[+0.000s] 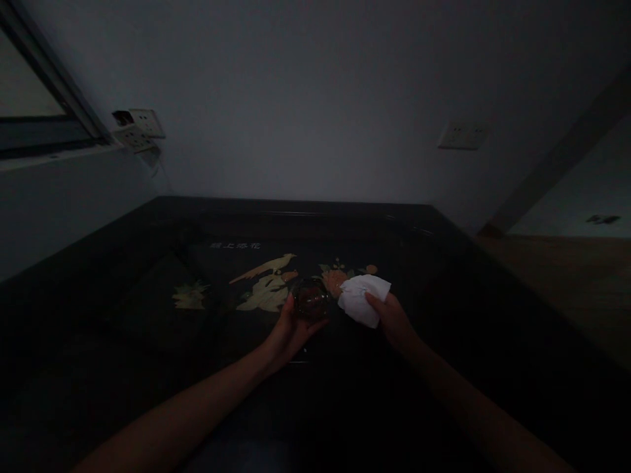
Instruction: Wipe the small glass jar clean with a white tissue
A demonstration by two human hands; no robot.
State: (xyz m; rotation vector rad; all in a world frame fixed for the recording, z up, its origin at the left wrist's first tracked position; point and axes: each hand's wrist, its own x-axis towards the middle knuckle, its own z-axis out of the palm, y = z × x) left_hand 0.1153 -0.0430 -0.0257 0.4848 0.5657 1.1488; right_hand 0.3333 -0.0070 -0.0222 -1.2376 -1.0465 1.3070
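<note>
Room: dim; from my remote seat I see a pale wall (305, 98) beyond both hands, sockets (146, 123) far off past the left hand, and a switch plate (463, 135) up beyond the right.
Surface: a dark, glossy tabletop (315, 226) spreads under and around my hands, with a long-tailed bird (269, 266) pictured just beyond the left hand and a coral flower (334, 282) between and beyond the two.
Writing: four small characters (235, 246) past the left hand; I make out 上 and 花.
Container: a round, see-through glass bowl (311, 297) in my left hand (288, 334), gripped around its side and underside; too dark to tell the contents.
Cloth: a white cloth (363, 299) pinched in my right hand (392, 318), just beside the bowl.
Hands: near each other, apart.
</note>
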